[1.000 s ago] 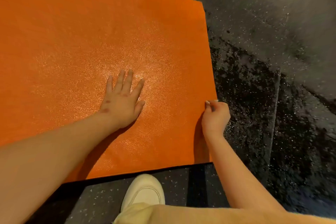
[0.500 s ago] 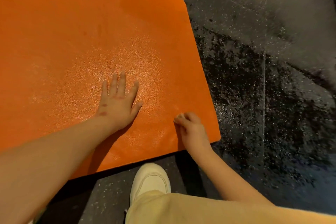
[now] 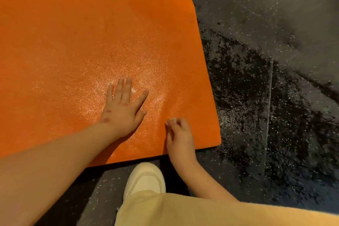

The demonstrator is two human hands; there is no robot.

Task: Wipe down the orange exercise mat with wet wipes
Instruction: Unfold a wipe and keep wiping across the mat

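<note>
Head view: vs 1 s ago, the right hand (image 3: 180,134) had left the right edge of the orange mat (image 3: 73,33) and sat on top of it, just inside the near right corner, about where it was 0.5 s ago. The left hand (image 3: 122,113) hadn't shifted, though its index finger was splayed wider. The mat lay flat on the dark speckled floor (image 3: 266,97), its near edge just ahead of a white shoe (image 3: 145,178). The mat ran out of frame at left and top, so its full extent was not visible. The left forearm was cropped at the lower left. A pale yellow trouser leg (image 3: 165,209) covered the shoe's heel and the right elbow. Under the right hand nothing could be made out. A small white spot showed at its fingertips, either nails or a wipe, too small to call. Left hand: palm down, fingers straight and spread, pressing flat on the mat inside a glossy patch (image 3: 146,71), grasping nothing. Right hand: knuckles up, fingers curled under, tips touching the mat. Can't tell whether it was clenched empty or gripping something.
</note>
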